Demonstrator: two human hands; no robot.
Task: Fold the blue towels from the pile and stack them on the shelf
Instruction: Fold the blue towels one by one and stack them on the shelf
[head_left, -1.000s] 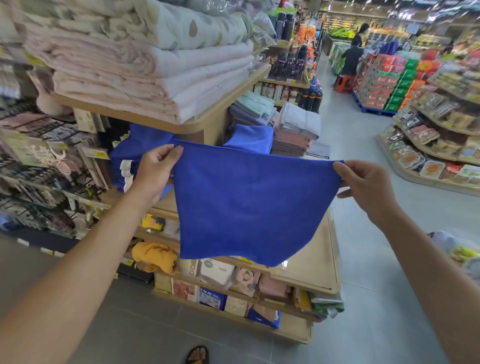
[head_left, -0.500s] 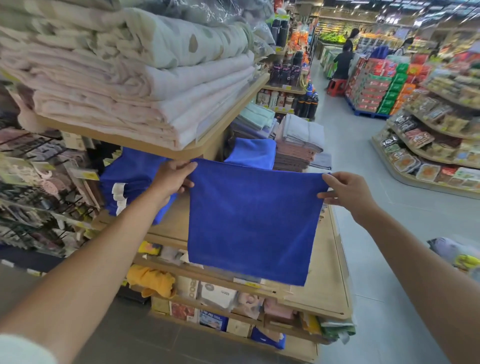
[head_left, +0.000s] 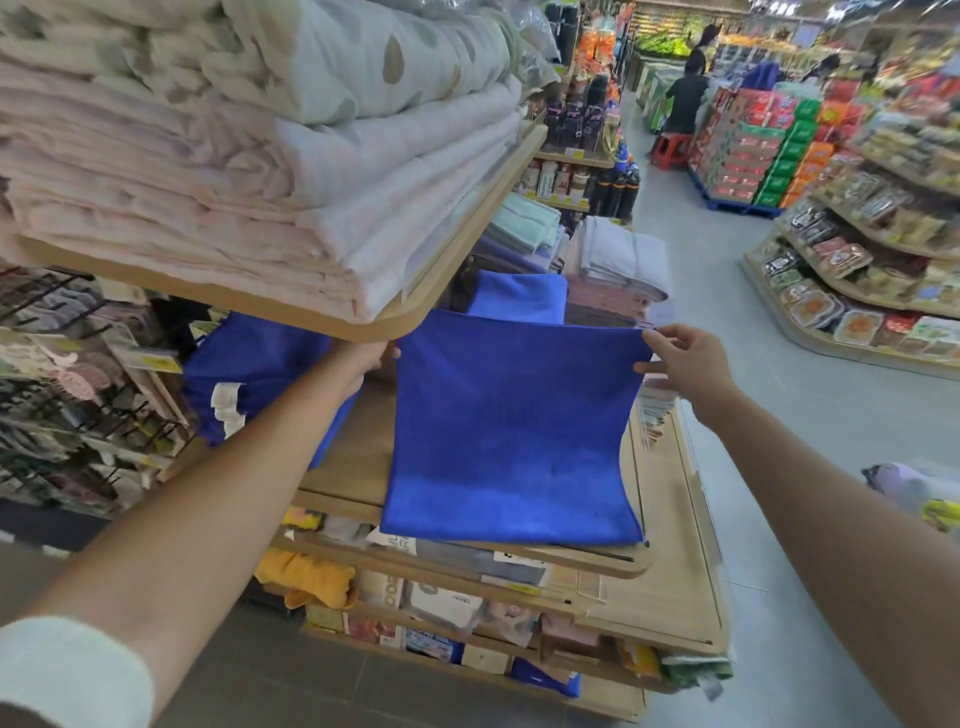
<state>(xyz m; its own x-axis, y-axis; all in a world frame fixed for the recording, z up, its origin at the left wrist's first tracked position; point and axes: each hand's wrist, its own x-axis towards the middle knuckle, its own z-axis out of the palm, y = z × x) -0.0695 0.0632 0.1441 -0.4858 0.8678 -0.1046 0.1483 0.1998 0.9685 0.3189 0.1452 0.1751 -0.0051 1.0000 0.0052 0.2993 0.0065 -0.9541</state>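
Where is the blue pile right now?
Head view, left of centre: the pile sits on the shelf below the pink bedding, just left of the held towel and behind the left hand.

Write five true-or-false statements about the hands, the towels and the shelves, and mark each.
1. The left hand and right hand pinch the blue towel at its top corners. True.
2. The pile of blue towels lies to the right of the held towel. False: it lies on the left, behind the left forearm.
3. A folded blue towel sits behind the held one. True.
4. The bedding on the upper shelf is dark red. False: it is pale pink and white.
5. The yellow cloth lies beside the bedding. False: it sits several levels lower.
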